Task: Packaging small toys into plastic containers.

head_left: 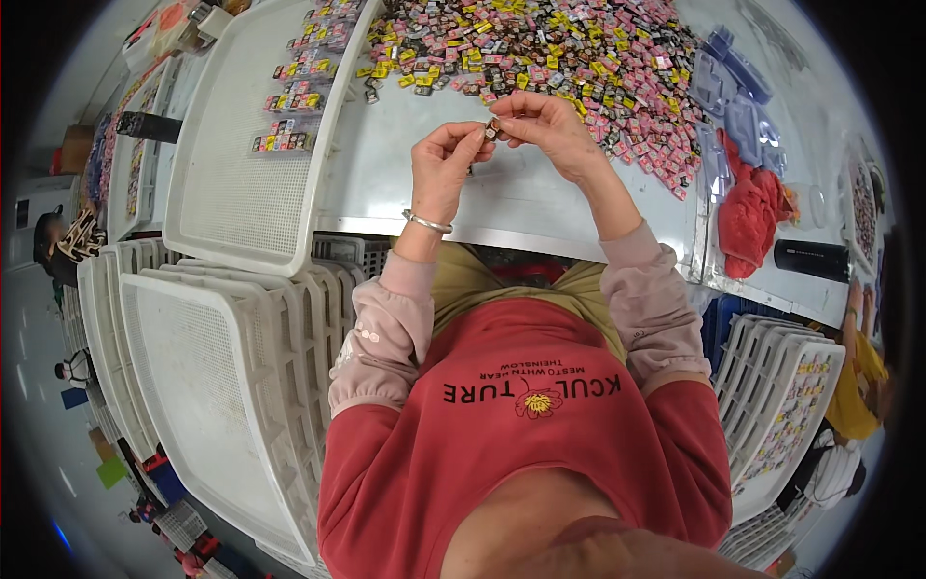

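Note:
My left hand point(447, 166), with a silver bangle at its wrist, and my right hand point(552, 137) meet above the metal table point(386, 183). Pinched between both sets of fingertips is a small dark brown piece point(492, 129); the fingers cover much of it, and its exact kind is too small to tell. Just beyond my hands spreads a big heap of small block-like pieces point(540, 58) in pink, yellow, black and brown. To the left, a white mesh tray point(241, 198) bears several clear packs point(286, 135) filled with rows of similar pieces.
Stacked white trays point(193, 367) stand below the table on the left, and more trays point(772, 396) on the right. Clear plastic shells point(738, 87), a red cloth point(748, 217) and a black cylinder point(810, 259) lie at the right. Other people work farther off.

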Tool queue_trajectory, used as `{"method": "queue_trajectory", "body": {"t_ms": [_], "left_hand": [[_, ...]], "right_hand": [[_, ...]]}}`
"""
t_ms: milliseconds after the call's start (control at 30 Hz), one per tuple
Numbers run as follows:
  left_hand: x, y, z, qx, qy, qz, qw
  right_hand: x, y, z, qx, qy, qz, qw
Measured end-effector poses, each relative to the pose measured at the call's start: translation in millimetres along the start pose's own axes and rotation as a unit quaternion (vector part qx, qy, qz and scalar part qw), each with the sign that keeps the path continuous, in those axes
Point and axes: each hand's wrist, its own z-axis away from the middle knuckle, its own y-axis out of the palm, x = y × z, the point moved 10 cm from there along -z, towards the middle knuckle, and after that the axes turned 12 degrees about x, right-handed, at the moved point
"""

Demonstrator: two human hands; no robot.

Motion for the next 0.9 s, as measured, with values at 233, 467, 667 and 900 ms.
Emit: {"method": "queue_trajectory", "body": {"t_ms": [233, 467, 667, 900], "left_hand": [[9, -6, -4, 0.006, 0.007, 0.015, 1.000], [11, -13, 0, -0.011, 0.011, -0.005, 1.000], [-20, -44, 22, -0.083, 0.110, -0.300, 0.944], [7, 6, 48, 0.030, 0.212, -0.600, 0.771]], "right_hand": [[-10, -1, -4, 0.009, 0.030, 0.031, 0.999], [-9, 6, -4, 0.018, 0.022, -0.003, 1.000], [-30, 5, -5, 0.061, 0.091, 0.035, 0.993], [-78, -11, -3, -0.072, 0.054, 0.232, 0.969]]}}
